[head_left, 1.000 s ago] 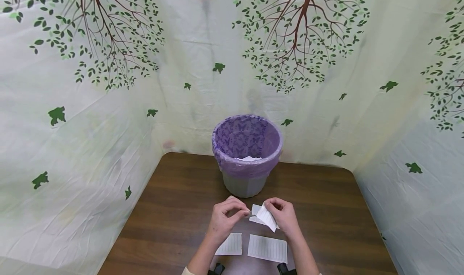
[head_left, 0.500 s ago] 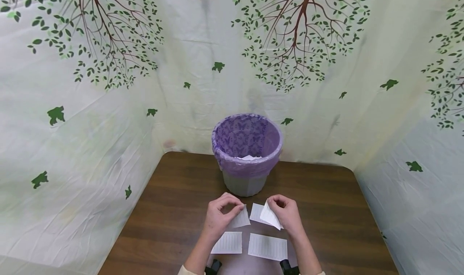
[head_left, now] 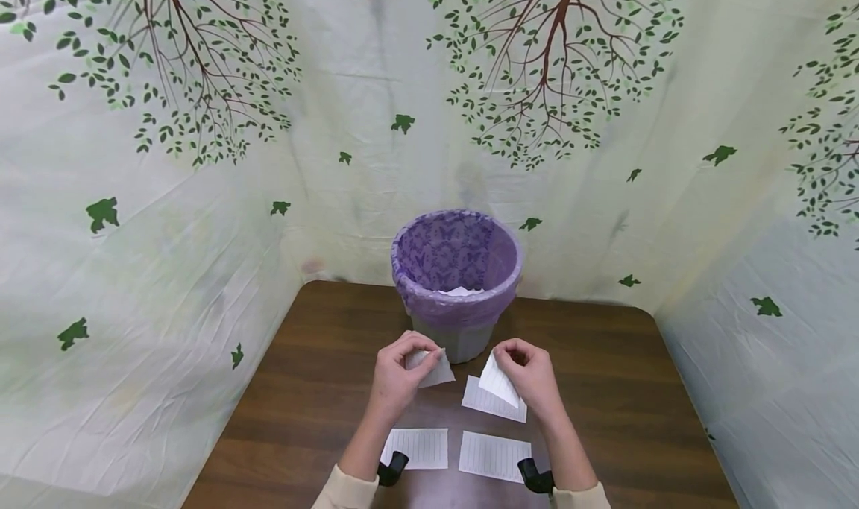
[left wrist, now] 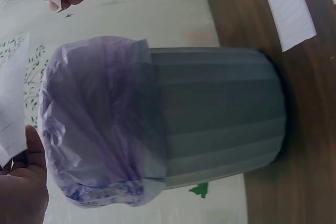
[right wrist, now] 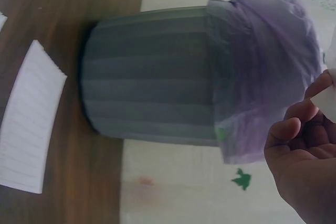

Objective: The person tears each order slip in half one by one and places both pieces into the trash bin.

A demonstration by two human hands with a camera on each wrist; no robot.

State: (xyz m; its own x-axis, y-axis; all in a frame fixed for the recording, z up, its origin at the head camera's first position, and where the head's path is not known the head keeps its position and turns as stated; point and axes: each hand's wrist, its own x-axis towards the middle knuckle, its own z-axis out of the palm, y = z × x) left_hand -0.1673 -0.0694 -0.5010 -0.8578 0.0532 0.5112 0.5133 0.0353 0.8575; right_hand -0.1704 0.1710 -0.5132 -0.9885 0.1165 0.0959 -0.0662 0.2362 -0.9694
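Observation:
My left hand (head_left: 397,371) pinches a piece of lined paper (head_left: 439,373) between thumb and fingers, in front of the bin. Another torn piece of lined paper (head_left: 498,382) hangs from the pinched fingertips of my right hand (head_left: 533,378). Both hands are raised off the table, a short gap between them. Beyond them stands a grey bin (head_left: 463,343) with a purple liner (head_left: 451,309) folded over its rim; white paper (head_left: 461,291) shows inside. In the left wrist view, the left hand's paper (left wrist: 11,103) stands beside the liner.
A lined paper piece (head_left: 490,403) lies on the brown wooden table (head_left: 590,397) below the right hand. Two more pieces, one at left (head_left: 423,449) and one at right (head_left: 493,457), lie nearer me. A leaf-patterned curtain (head_left: 335,233) rises behind the table.
My hands have drawn apart and risen toward the bin, each carrying its piece of paper. The left piece, seen edge-on a second ago, now faces the camera. The table pieces stay put.

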